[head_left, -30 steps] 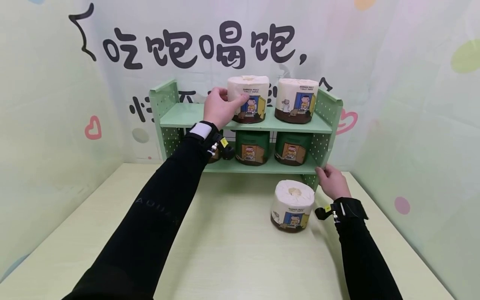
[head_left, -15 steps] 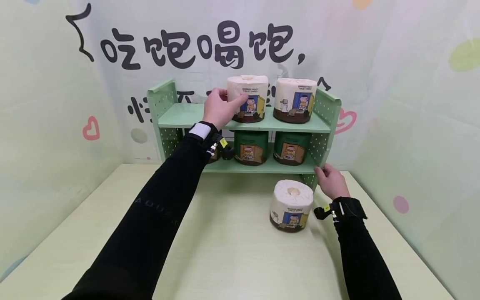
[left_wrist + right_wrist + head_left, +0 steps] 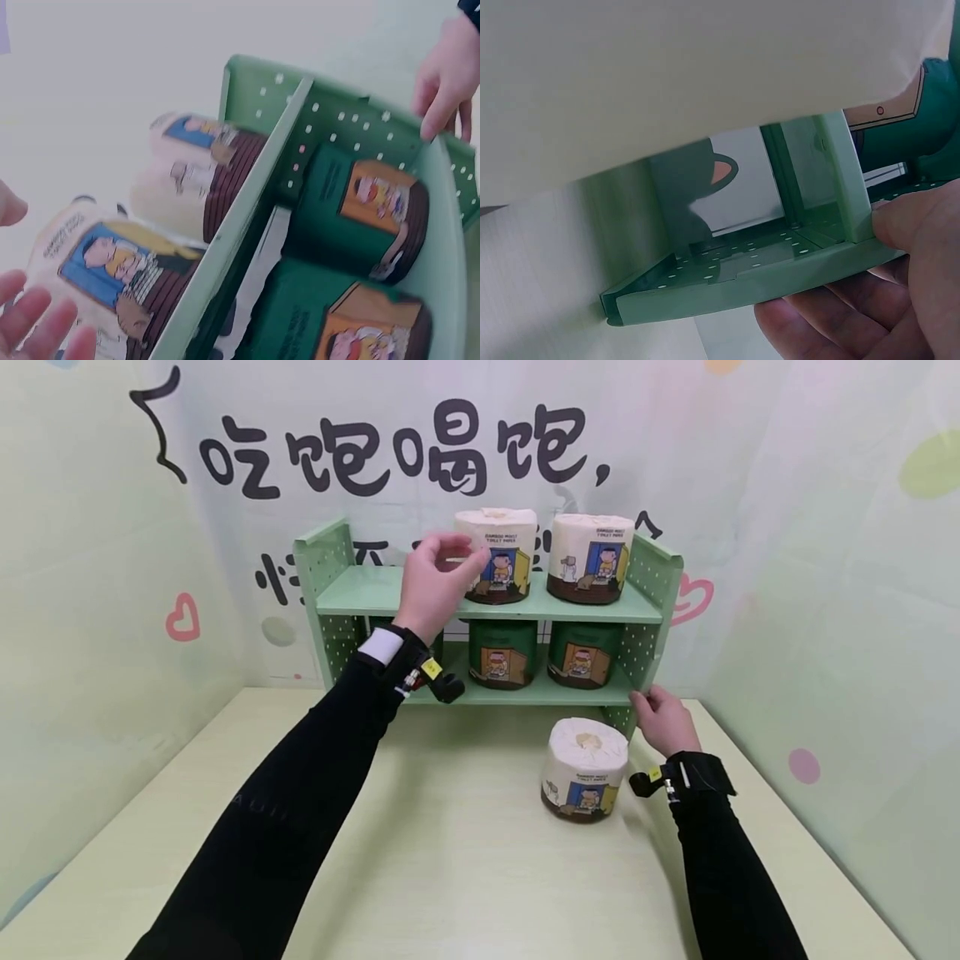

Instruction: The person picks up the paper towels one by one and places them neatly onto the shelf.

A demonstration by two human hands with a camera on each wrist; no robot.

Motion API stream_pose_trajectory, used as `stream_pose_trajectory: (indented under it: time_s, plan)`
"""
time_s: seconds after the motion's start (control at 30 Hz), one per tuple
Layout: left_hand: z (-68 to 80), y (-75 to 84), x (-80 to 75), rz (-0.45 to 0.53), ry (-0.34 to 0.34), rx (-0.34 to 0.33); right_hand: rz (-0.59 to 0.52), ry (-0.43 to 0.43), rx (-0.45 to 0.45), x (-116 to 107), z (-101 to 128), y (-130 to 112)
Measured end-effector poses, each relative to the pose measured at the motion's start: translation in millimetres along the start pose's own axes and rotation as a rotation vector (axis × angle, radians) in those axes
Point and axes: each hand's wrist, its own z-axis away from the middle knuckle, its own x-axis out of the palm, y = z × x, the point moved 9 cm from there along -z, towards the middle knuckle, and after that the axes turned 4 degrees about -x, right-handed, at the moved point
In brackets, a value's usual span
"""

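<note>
A two-tier green shelf [image 3: 360, 592] stands at the back of the table. On its upper tier, two white-and-brown toilet paper rolls are upright: a middle roll [image 3: 504, 560] and a right roll [image 3: 589, 560]. My left hand [image 3: 435, 583] is beside the middle roll's left side, its fingers [image 3: 34, 315] spread and a gap showing between them and the wrapper. Down at the shelf's right side, my right hand [image 3: 666, 722] pinches the edge of the side panel [image 3: 750, 292] between thumb and fingers. Another white roll [image 3: 585, 772] stands on the table, left of that hand.
Green toilet paper rolls fill the lower tier, including a middle one [image 3: 501, 652] and a right one [image 3: 585, 653]; a further one at left is mostly hidden by my left wrist. The pale table [image 3: 450, 860] extends toward me. Printed cloth walls [image 3: 825, 635] close in the sides and back.
The left hand has let go of the middle white roll and drawn slightly left and back. That roll stays on the upper tier. My right hand keeps its grip on the shelf.
</note>
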Motion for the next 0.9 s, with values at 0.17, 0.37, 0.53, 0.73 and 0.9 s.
stream_pose_trajectory:
  time_s: [0.17,0.37,0.53,0.73,0.9]
  plan:
    - [17.4,-4.4,13.7,0.058,-0.094,0.03,0.0,-0.003,0.004,1,0,1]
    - [36.2,-13.1,29.7,0.05,-0.2,0.037,0.001,0.0,0.005,0,1,0]
    - [50.7,-28.9,45.9,0.032,-0.29,-0.002,0.004,-0.004,0.007,0,1,1]
    - [74.5,-60.7,67.1,0.039,-0.393,-0.078,0.0,-0.007,0.005,1,1,0]
    - [93.1,-87.3,83.4,0.025,-0.444,-0.125,0.001,-0.001,0.005,0,1,-2]
